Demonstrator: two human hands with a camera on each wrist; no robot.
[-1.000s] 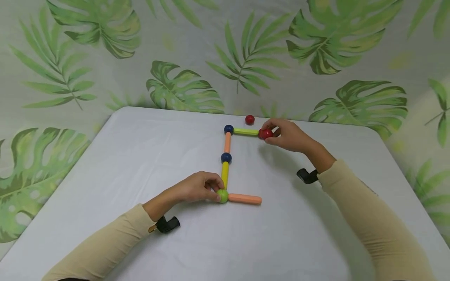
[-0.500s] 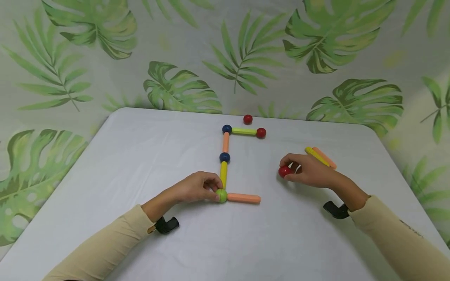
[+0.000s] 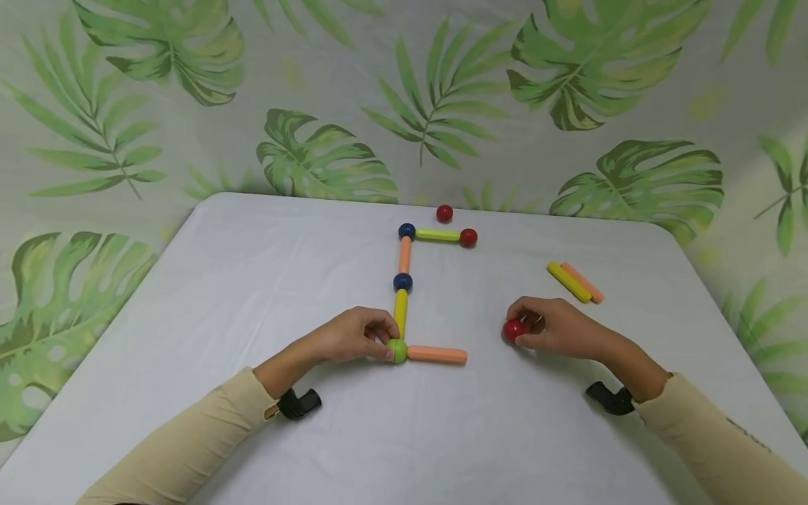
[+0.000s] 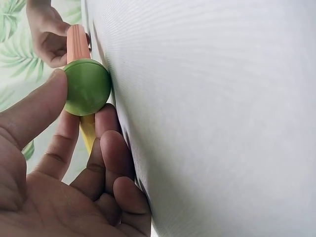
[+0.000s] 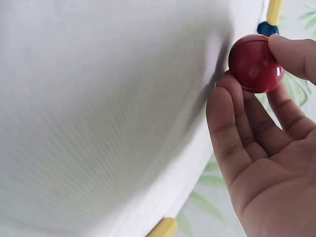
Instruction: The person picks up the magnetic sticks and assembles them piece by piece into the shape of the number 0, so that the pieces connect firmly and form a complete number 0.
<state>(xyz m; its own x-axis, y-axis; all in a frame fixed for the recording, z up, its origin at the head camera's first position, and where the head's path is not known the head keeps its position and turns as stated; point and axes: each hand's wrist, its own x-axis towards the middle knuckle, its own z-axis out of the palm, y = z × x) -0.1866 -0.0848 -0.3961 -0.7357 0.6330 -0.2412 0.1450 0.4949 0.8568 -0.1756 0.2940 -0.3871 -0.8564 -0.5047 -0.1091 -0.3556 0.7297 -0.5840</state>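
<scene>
Between thumb and fingers, my left hand [image 3: 355, 335] pinches a green ball [image 4: 88, 88] at the near left corner of a chain of sticks and balls. From that ball an orange stick [image 3: 437, 355] points right and a yellow stick [image 3: 401, 313] runs away to a blue ball [image 3: 402, 282]. Another orange stick [image 3: 405, 254] leads on to a second blue ball [image 3: 407, 231]. A lime stick [image 3: 438, 235] joins that one to a red ball [image 3: 468, 238]. To the right of the chain, my right hand [image 3: 558, 328] pinches a separate red ball [image 5: 256, 63] just at the table surface.
A loose red ball [image 3: 445, 213] sits near the table's far edge. Beyond my right hand, a yellow stick [image 3: 569, 282] and an orange stick [image 3: 583, 283] lie side by side. The white-covered table [image 3: 265, 245] meets a leaf-patterned cloth [image 3: 341, 77] at the back.
My right hand has left the red ball at the end of the lime stick and come nearer and rightward, another red ball in its fingers. My left hand stays on the green ball.
</scene>
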